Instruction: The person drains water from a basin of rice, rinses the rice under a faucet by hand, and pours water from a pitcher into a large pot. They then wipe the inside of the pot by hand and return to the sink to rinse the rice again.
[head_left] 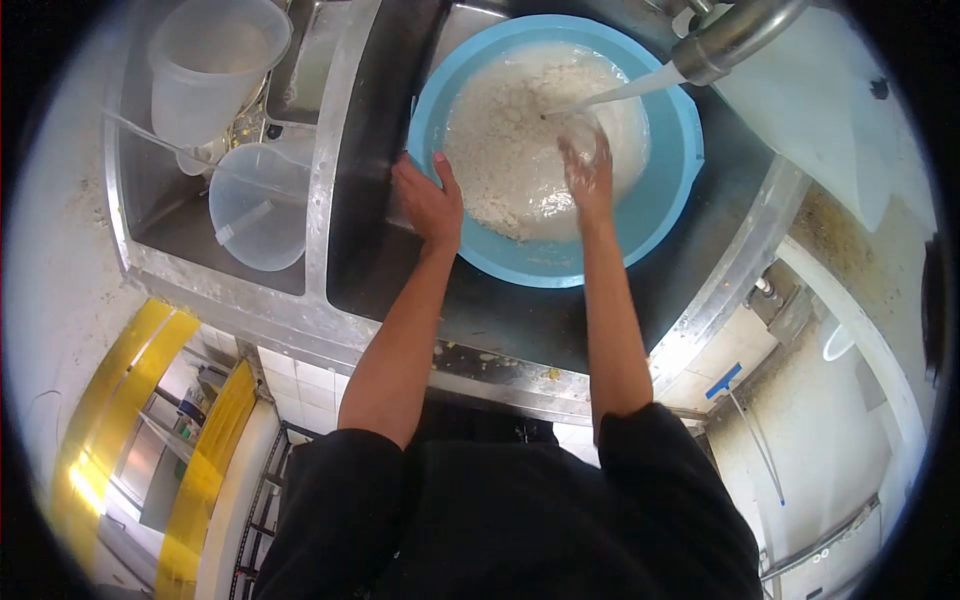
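Note:
A large light-blue basin sits in the sink, holding cloudy water and a heap of pale grains that look like rice. My left hand is at the basin's left rim, thumb on the inner side and fingers outside, gripping the edge. Inside the basin, my right hand is wet, its fingers apart at the surface of the water and grains. From the metal faucet at the upper right, a stream of water falls into the basin near my right fingers.
The left sink compartment holds a translucent bucket and a translucent round container. A metal divider separates the compartments. The sink's front edge lies beneath my forearms. A blue squeegee stands at the lower right.

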